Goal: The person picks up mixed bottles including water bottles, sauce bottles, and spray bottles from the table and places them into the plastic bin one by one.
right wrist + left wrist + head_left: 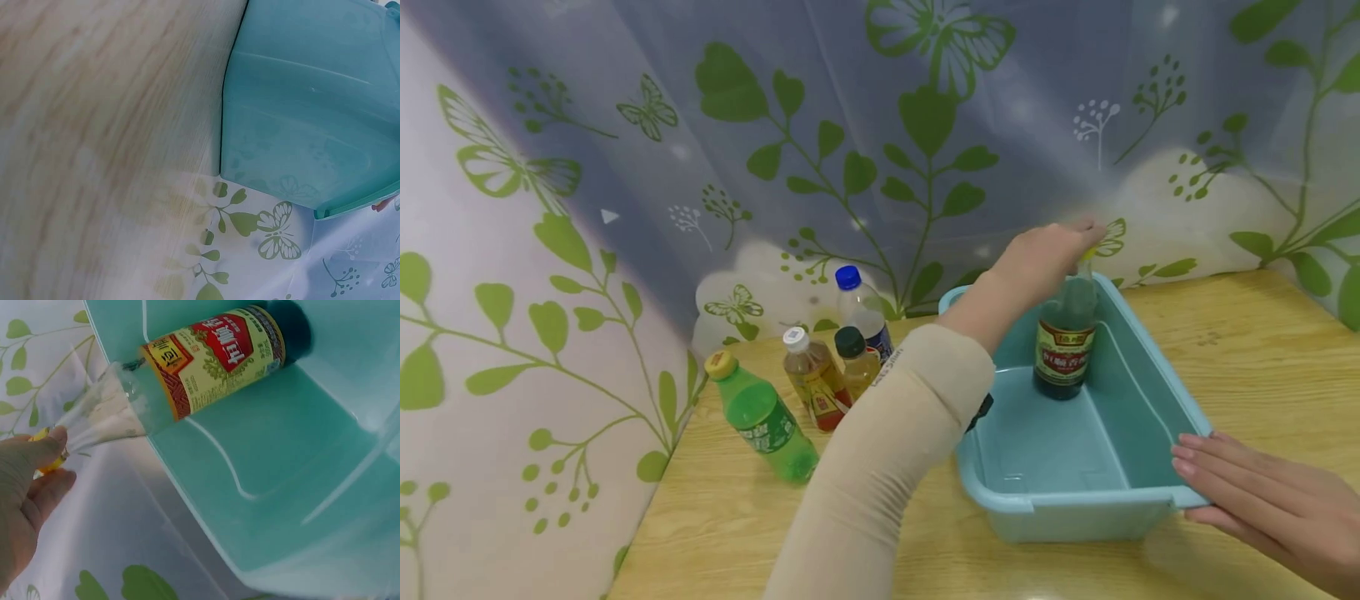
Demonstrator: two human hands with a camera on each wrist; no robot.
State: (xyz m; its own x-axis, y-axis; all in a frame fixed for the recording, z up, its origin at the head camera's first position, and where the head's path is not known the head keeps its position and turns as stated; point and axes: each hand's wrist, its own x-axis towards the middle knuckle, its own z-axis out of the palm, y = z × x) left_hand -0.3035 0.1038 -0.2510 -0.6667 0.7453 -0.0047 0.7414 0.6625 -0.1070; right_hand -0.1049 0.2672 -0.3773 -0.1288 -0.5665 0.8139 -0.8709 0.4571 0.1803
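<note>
A glass vinegar bottle with dark liquid, a red and yellow label and a yellow cap stands inside the light blue plastic bin, toward its far end. My left hand pinches the bottle at its cap from above; in the left wrist view, thumb and fingers close around the yellow cap. My right hand lies with straight fingers against the bin's near right corner, touching the rim. The right wrist view shows the bin's outer wall.
Left of the bin stand a green soda bottle, a white-capped drink bottle, a dark-capped bottle and a blue-capped clear bottle. They share the wooden table. A patterned curtain hangs behind.
</note>
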